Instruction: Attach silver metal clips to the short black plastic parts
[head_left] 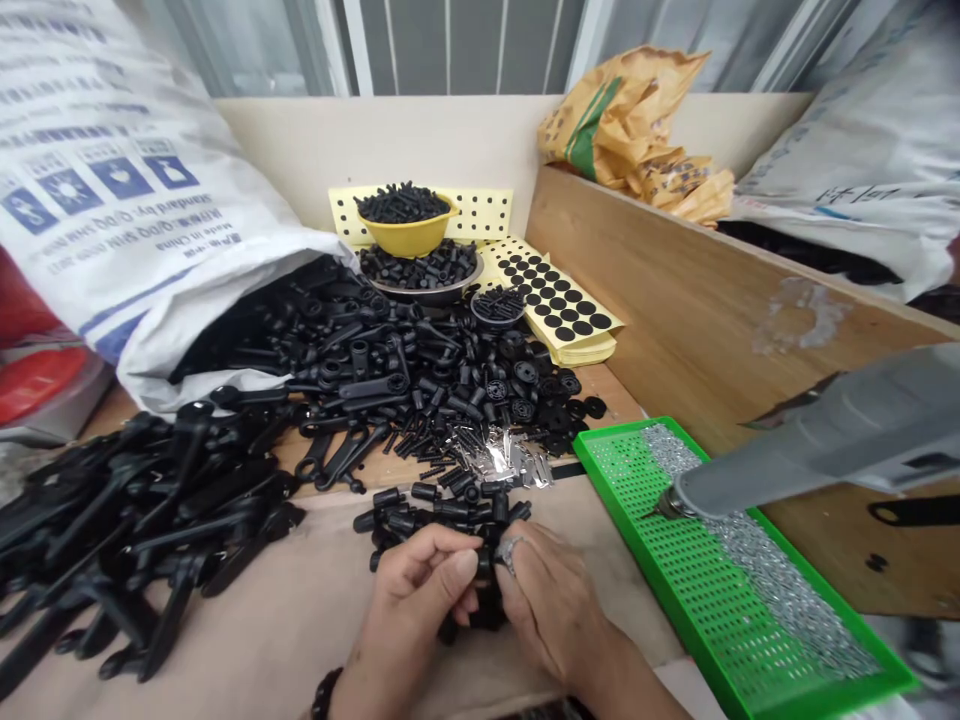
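My left hand (424, 600) is closed, its thumb and index finger pinching a small black cylindrical plastic part (485, 566). Fingers curled, my right hand (551, 605) meets the same part from the other side; a ring shows on one finger. My fingers hide most of the part. Just beyond my hands lies a loose group of short black plastic sleeves (452, 510). More black pieces (487, 608) show dark beneath and between my hands. Behind the sleeves are shiny thin metal strips (514, 458) and small black screw-like pins (431, 440).
A green perforated tray (622, 515) with silvery small screws (780, 580) stands at right, a grey power screwdriver (795, 440) above it. Black handles (150, 530) pile at left by a white sack (150, 180). Behind are a yellow colander (409, 238) and sticker sheets (585, 345).
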